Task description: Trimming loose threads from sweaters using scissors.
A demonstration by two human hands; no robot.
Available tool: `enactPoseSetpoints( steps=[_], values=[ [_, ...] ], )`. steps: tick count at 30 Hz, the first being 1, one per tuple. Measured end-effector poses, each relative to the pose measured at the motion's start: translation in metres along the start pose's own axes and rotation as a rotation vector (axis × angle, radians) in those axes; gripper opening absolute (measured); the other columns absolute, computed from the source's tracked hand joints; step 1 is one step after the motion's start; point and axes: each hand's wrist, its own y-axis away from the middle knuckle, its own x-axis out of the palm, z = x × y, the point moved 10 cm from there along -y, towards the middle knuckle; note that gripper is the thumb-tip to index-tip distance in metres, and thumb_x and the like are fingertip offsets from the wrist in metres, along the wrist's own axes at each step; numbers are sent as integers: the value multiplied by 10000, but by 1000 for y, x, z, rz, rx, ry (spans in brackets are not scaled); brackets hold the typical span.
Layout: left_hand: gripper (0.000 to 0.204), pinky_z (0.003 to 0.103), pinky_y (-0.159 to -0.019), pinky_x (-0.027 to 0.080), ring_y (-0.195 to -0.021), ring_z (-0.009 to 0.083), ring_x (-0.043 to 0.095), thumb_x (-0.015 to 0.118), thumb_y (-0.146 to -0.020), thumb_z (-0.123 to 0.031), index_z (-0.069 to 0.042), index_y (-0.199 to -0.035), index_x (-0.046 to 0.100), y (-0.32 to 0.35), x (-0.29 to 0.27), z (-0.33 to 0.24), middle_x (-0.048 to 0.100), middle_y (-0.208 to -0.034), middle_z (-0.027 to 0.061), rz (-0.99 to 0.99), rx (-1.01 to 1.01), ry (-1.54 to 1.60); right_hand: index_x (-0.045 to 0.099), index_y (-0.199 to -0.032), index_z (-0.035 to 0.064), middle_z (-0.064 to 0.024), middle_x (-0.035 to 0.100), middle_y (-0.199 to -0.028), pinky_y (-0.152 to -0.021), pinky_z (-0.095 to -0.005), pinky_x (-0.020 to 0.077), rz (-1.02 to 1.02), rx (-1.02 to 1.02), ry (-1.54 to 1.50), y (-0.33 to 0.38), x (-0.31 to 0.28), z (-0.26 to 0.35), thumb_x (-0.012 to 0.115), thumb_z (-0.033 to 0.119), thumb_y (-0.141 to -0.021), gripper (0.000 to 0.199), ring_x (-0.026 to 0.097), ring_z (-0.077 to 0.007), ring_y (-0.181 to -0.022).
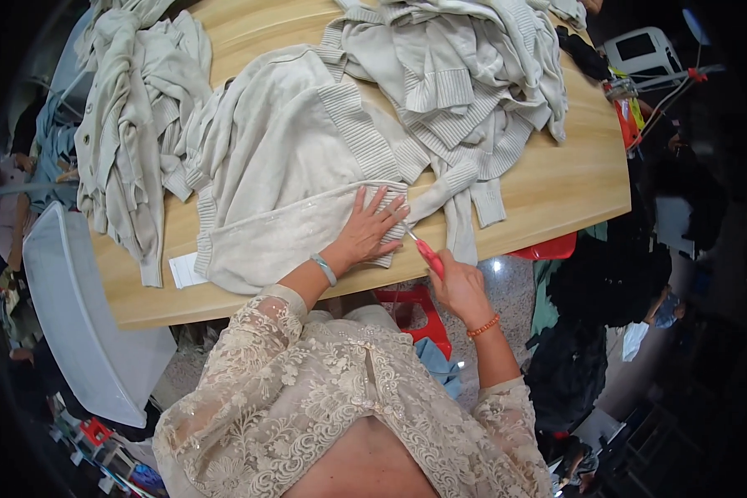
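Note:
A light grey knitted sweater (286, 141) lies spread on the table in front of me, its ribbed bands showing and one part folded over toward my side. My left hand (368, 231) rests flat on that folded part near its right end, fingers spread, holding nothing. In my right hand (458, 286) is a red-handled tool (427, 256), gripped by the handle. Its thin metal tip points at the sweater's right edge, close to my left fingertips. Whether the tip touches the knit, I cannot tell.
More grey knitwear (456, 75) is heaped at the far right of the wooden table (556, 187), and another pile (129, 124) hangs over its left side. A white paper slip (187, 270) sticks out beside the sweater. Red stools (423, 315) stand below the edge; a pale bin (79, 324) is at left.

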Motion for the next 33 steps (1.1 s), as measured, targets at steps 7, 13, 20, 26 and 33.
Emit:
enactPoseSetpoints(
  steps=[7,13,20,26,33],
  values=[
    [716,689,-1099,12,-1452,367,161,585,-841,-507,-209,-1457,378,-4,18,2,302,-1547,41,14,23,-75,537,-1040,59,-218,642,-750,-671,-511,486,73,-278,-52,-43,27,70,622,255,-878,269,633,-422,-735],
    [739,692,-1101,23,-1449,360,164,571,-832,-552,-196,-1452,382,3,7,4,324,-1529,46,-4,-4,-35,543,-1011,46,-216,656,-748,-676,-506,501,20,33,85,-26,-11,-16,608,279,-883,274,652,-401,-726],
    [747,695,-1097,21,-1445,359,186,576,-816,-559,-197,-1444,394,-2,11,2,327,-1531,39,-28,0,-48,546,-1041,65,-205,650,-735,-657,-513,495,115,-167,-13,-32,14,34,614,271,-881,269,645,-410,-715],
    [722,672,-1111,14,-1455,326,184,498,-849,-557,-202,-1463,364,1,17,4,305,-1546,44,38,-3,-15,538,-1107,84,-202,640,-874,-711,-499,484,119,-319,-130,-33,39,53,606,201,-880,264,627,-387,-836],
    [620,652,-1110,116,-1414,360,259,622,-866,-407,-107,-1381,454,65,-42,38,348,-1504,126,-189,-298,-20,531,-1151,102,-208,631,-884,-707,-495,488,44,-255,-120,-26,13,24,601,220,-904,283,618,-413,-835]
  ],
)
